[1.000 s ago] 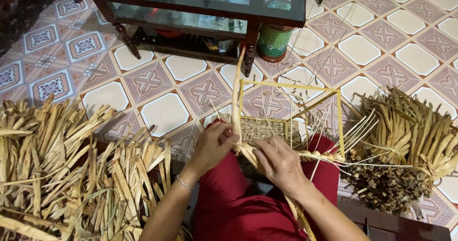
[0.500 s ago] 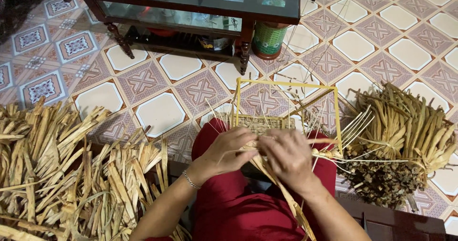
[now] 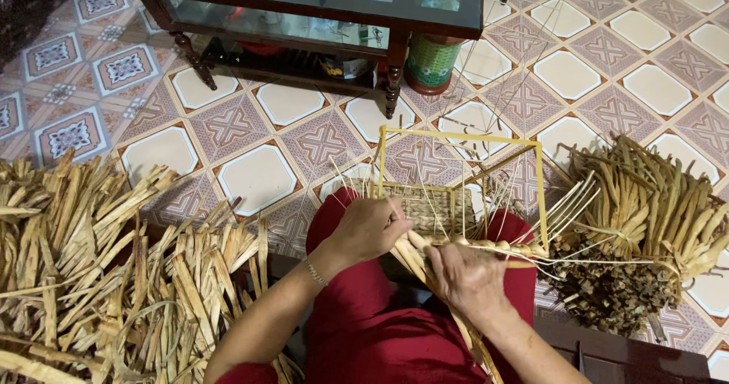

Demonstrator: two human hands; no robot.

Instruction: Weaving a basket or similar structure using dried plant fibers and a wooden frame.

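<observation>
A yellow wire basket frame (image 3: 460, 136) rests on my lap, over red trousers (image 3: 380, 331). A patch of woven straw (image 3: 433, 209) fills its near side. My left hand (image 3: 368, 228) is closed on the woven edge and the strands there. My right hand (image 3: 471, 278) grips a bundle of dried fibre strands (image 3: 414, 251) that runs down past my knee. A twisted braid (image 3: 501, 247) lies along the frame's near bar, between the two hands. Thin stiff stakes fan out to the right.
A big heap of flat dried leaves (image 3: 99, 262) lies on the tiled floor at the left. A tied bundle of dried stalks (image 3: 645, 224) lies at the right. A glass-topped wooden table (image 3: 304, 12) and a green woven container (image 3: 433, 61) stand ahead.
The frame has tilted and now sits lower on my lap. My hands have shifted along the near edge; the right hand dropped lower with the strands.
</observation>
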